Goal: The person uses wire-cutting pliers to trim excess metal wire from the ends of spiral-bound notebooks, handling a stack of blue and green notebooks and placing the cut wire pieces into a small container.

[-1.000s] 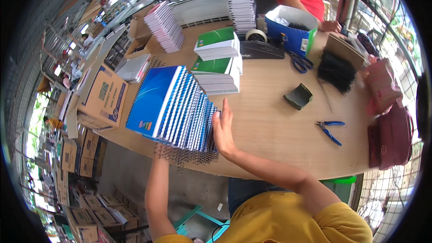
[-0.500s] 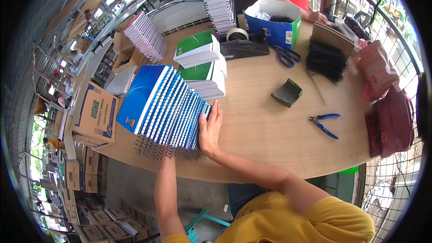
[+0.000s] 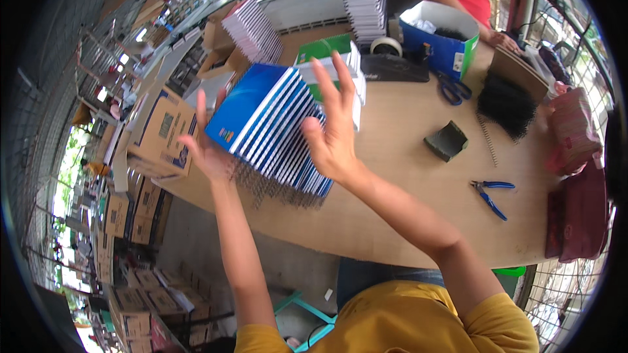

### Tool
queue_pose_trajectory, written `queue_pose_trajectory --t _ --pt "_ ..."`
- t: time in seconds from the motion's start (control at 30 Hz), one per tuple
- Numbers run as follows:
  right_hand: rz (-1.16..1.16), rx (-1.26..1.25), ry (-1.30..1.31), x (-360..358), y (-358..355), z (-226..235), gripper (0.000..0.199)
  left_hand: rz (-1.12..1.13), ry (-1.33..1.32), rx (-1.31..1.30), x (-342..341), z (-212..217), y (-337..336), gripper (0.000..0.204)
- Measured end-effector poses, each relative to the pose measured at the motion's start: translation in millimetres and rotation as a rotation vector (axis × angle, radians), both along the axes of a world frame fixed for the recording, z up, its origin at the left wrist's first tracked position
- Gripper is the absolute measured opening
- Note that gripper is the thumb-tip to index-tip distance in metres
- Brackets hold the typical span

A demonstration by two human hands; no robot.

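A tilted stack of blue-covered notebooks [image 3: 252, 101] stands on the table's left part, with wire spirals [image 3: 275, 186] sticking out along its near side. My left hand [image 3: 212, 147] is at the stack's left side, fingers apart and holding nothing. On the other side my right hand [image 3: 335, 131] is raised with spread fingers, also holding nothing. Whether either hand touches the notebooks I cannot tell. Green-covered pads of white paper [image 3: 327, 46] lie just behind the stack, partly hidden by my right hand.
On the table [image 3: 405, 202] lie blue-handled pliers [image 3: 492, 197], a dark angular block [image 3: 447, 141], scissors [image 3: 453, 87] and black spiral coils [image 3: 507, 106]. A blue-and-green box [image 3: 438, 39] stands farther back. Cartons [image 3: 163, 132] stand left; a maroon bag [image 3: 577, 216] is right. Another person's arm [image 3: 458, 8] rests beyond.
My right hand has lifted off the stack's right side, its fingers spreading. My left hand has come out from behind the near side to the left. The view has shifted.
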State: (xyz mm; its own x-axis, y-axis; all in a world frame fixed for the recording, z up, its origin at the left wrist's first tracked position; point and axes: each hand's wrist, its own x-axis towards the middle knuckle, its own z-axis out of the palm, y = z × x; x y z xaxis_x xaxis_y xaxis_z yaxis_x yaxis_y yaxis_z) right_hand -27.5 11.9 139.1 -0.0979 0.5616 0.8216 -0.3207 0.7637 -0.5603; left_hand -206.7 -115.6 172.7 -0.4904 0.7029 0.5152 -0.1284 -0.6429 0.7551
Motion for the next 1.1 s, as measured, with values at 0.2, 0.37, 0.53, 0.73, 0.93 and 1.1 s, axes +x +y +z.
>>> queue_pose_trajectory --t 0.2,0.37,0.53,0.73,0.93,1.1 --pt "0.171 -0.261 -0.112 -29 -17 26 0.061 0.461 0.103 -0.164 13 10 2 0.100" --pt "0.122 -0.175 -0.089 -29 -16 24 0.068 0.518 0.119 -0.159 26 16 4 0.100" --pt "-0.145 0.139 -0.394 127 14 29 0.064 0.750 0.158 -0.213 30 -9 -43 0.091" --pt "-0.650 -0.125 -1.250 339 14 -76 0.073 0.751 -0.030 -0.430 103 -149 -107 0.092" --pt "-0.614 -0.006 -1.352 361 16 -116 0.067 0.816 0.291 -0.731 142 -186 -76 0.084" --pt "-0.308 -0.171 -0.896 320 11 -91 0.047 1.008 0.481 -0.856 142 -189 -48 0.061"
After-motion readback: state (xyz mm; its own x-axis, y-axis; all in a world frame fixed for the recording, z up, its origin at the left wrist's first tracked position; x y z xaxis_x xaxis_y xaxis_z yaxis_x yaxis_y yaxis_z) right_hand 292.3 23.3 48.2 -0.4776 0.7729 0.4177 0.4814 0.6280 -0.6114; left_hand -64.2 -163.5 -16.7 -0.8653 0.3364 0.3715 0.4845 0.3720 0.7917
